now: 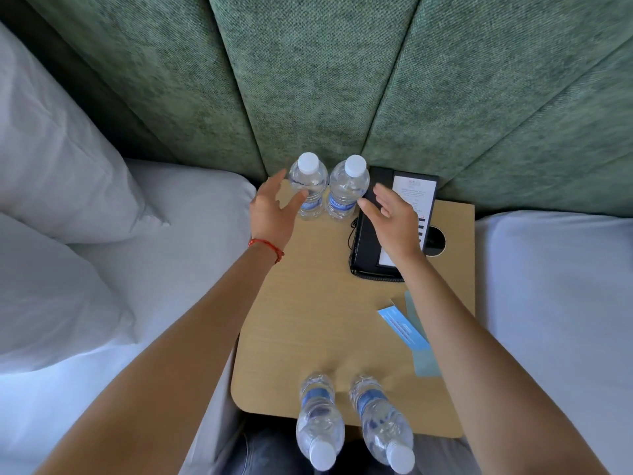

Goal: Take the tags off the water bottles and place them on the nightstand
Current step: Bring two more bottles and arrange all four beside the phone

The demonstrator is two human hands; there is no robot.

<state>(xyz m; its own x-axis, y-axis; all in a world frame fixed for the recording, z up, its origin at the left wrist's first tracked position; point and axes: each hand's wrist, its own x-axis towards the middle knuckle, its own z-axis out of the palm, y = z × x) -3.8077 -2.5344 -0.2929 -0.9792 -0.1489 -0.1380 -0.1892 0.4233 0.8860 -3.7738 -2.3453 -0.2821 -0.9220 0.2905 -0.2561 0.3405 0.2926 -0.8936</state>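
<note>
Two clear water bottles with white caps stand at the back of the wooden nightstand [308, 320], the left bottle [308, 183] and the right bottle [347, 186]; neither shows a tag. My left hand [274, 207] is open just left of the left bottle, fingertips nearly touching it. My right hand [390, 217] is open just right of the right bottle, above the phone. Two more bottles stand at the near edge, one on the left [320, 419] and one on the right [382, 423]. Blue paper tags [404, 329] lie on the nightstand's right side, partly under my right forearm.
A black desk phone [368, 248] with a white card sits at the back right of the nightstand. Green padded headboard panels [308, 80] rise behind it. White beds flank it, with pillows [51, 166] on the left.
</note>
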